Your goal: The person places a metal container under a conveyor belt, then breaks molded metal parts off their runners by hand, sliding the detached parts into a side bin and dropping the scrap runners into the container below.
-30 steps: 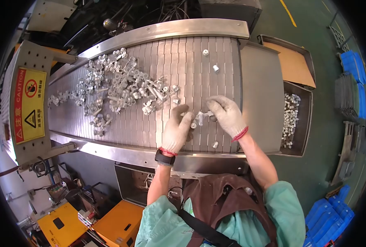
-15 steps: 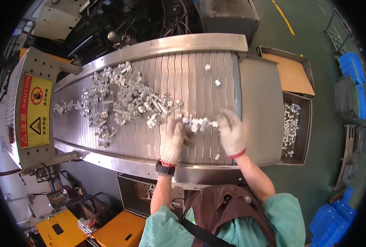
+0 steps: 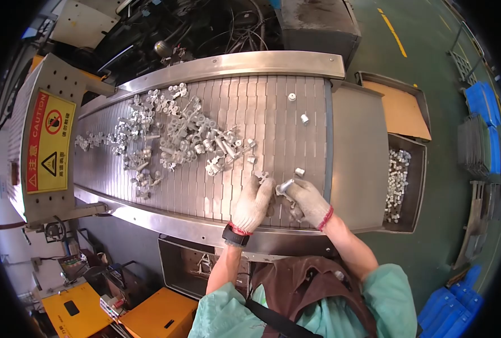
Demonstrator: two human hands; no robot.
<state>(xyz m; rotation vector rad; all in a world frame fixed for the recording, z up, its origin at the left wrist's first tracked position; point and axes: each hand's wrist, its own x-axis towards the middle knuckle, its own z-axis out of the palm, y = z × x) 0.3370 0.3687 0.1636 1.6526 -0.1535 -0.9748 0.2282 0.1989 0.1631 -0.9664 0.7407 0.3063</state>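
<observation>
Closer together now, the white-gloved left hand [image 3: 252, 205] is pinching a knobbly silver metal piece [image 3: 262, 176], the white-gloved right hand [image 3: 309, 201] a shiny silver metal cylinder [image 3: 286, 185], apparently steadying both.

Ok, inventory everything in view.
Conveyor: one, grey, centre.
Piled castings: many, silver, conveyor's left side.
Loose pieces: at least three, silver, conveyor's right end.
Parts bin: one, dark, right of conveyor, many silver pieces inside.
Cardboard: one, tan, beyond parts bin.
Lower bin: one, dark, below conveyor.
Caution sign: one, yellow and red, far left.
Boxes: two, orange, lower left.
Stacks: at least two, blue, right edge.
Wristband: one, black, left wrist.
Apron: one, brown, bottom.
Left hand: one, white-gloved, conveyor's near side.
Right hand: one, white-gloved, beside it, holding shiny cylinder.
</observation>
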